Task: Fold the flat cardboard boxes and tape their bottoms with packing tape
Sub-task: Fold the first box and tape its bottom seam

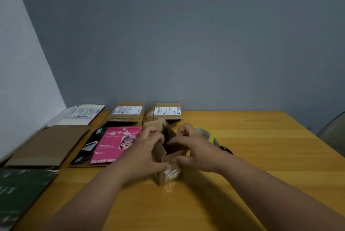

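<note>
Cardboard box (169, 153) upright mid-table (261, 156), flaps pinched inward by left hand (147, 153) and right hand (196, 151), fingers curled on them; likely to spring open if released before reaching tape roll (205, 133) just behind.

Looks like a plain room at home: my wooden table (261, 156) against a bare grey wall (186, 44), used flattened shipping boxes (127, 114) laid out.
</note>
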